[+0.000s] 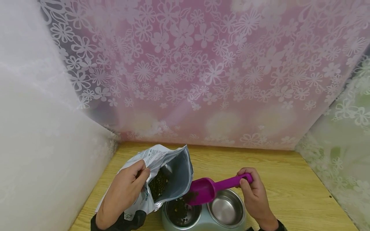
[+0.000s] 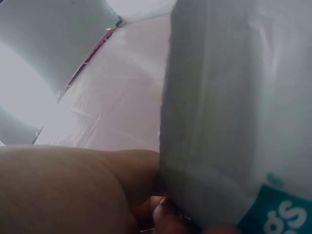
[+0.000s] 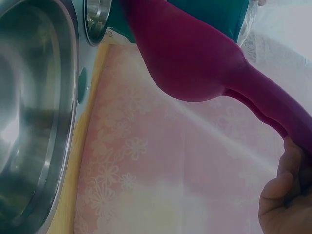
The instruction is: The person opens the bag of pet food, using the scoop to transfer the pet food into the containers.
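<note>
My left hand (image 1: 125, 186) pinches the open rim of a silvery foil bag (image 1: 180, 170) with dark green-brown pellets (image 1: 158, 186) inside. The bag leans to the right, its mouth toward the scoop. In the left wrist view the bag (image 2: 234, 97) fills the right side. My right hand (image 1: 255, 194) grips the handle of a magenta scoop (image 1: 203, 189). The scoop is tipped over the left steel bowl (image 1: 195, 219), and some pellets (image 1: 190, 196) lie at its lip. More pellets (image 1: 177, 209) are in that bowl. The right bowl (image 1: 226, 208) has a bare shiny bottom.
Both bowls sit in a pale blue-grey double holder (image 1: 204, 221) at the front edge of the view. Under it is a yellow wood-grain table (image 1: 289, 179). A pink flowered sheet (image 1: 202, 80) hangs behind, with a white sheet (image 1: 43, 128) at left and a greenish one (image 1: 347, 144) at right.
</note>
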Motion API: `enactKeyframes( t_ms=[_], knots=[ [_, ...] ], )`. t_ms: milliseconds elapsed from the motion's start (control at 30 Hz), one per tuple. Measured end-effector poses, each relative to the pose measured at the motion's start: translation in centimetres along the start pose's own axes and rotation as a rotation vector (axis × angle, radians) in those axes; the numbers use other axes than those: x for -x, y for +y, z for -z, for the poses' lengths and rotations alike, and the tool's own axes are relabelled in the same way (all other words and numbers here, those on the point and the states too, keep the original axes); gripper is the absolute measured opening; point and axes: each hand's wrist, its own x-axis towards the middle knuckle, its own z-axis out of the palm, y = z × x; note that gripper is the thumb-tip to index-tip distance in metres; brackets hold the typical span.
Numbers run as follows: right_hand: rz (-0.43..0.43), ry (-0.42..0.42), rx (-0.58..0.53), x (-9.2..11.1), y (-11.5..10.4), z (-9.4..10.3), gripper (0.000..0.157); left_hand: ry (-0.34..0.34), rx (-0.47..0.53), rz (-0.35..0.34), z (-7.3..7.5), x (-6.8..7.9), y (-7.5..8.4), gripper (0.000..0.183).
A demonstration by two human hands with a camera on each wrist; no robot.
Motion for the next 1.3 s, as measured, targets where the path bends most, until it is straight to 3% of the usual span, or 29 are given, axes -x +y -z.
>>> enactKeyframes(
  t_ms=[300, 600, 900, 1133, 1300],
  knots=[
    [0.104, -0.023, -0.049, 0.1, 0.5, 0.2, 0.02, -0.003, -0.002, -0.006, -0.1, 0.0, -0.1, 0.029],
    [0.139, 0.034, -0.035, 0.1, 0.1, 0.6, 0.019, -0.012, -0.003, -0.004, -0.1, 0.0, 0.0, 0.029],
    [-0.038, 0.167, -0.25, -0.4, -0.8, 1.8, 0.029, -0.013, 0.001, 0.0, -0.1, -0.1, 0.0, 0.029],
    [-0.239, 0.227, -0.504, -1.2, -1.1, 3.3, 0.023, -0.016, 0.013, -0.001, -0.1, 0.0, 0.0, 0.029],
    [-0.322, 0.25, -0.499, -1.5, -1.2, 3.9, 0.021, -0.017, 0.018, -0.01, -0.1, 0.0, 0.0, 0.03]
  ],
)
